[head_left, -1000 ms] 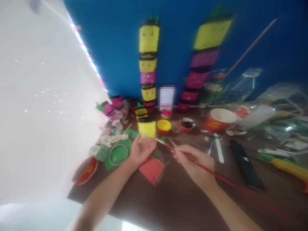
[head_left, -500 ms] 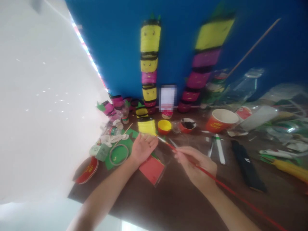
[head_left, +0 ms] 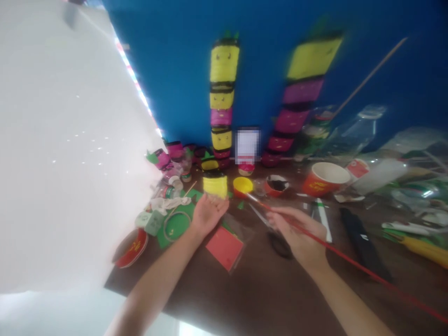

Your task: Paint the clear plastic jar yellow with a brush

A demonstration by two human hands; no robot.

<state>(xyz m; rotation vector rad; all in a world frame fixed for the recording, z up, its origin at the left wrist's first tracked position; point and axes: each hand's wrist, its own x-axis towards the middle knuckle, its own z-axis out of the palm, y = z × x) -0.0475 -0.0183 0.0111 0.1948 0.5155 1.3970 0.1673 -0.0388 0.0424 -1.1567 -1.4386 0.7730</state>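
Observation:
My left hand (head_left: pixel 210 214) is palm up, its curled fingers at the lower end of a yellow-painted cup (head_left: pixel 214 186) with a black band at its far end. My right hand (head_left: pixel 301 231) is closed round a long red paintbrush (head_left: pixel 336 253). The brush tip is by the near rim of a small cup of yellow paint (head_left: pixel 242 185); whether they touch I cannot tell. Beside that stands a small cup of dark paint (head_left: pixel 277 184). Scissors (head_left: pixel 280 244) with dark handles lie on the table, partly behind my right hand.
Red paper (head_left: pixel 225 248), green paper (head_left: pixel 163 235) and a tape ring (head_left: pixel 178 226) lie near my left arm. A red paper cup (head_left: pixel 325 179), a white marker (head_left: pixel 324 220) and a black case (head_left: pixel 362 242) are at right. Painted yellow and magenta stacks (head_left: pixel 224 65) stand against the blue wall.
The paintbrush tip has moved right, off the yellow-painted cup and over to the yellow paint cup. My right hand has shifted right, uncovering the scissors' handles. The view has tilted slightly.

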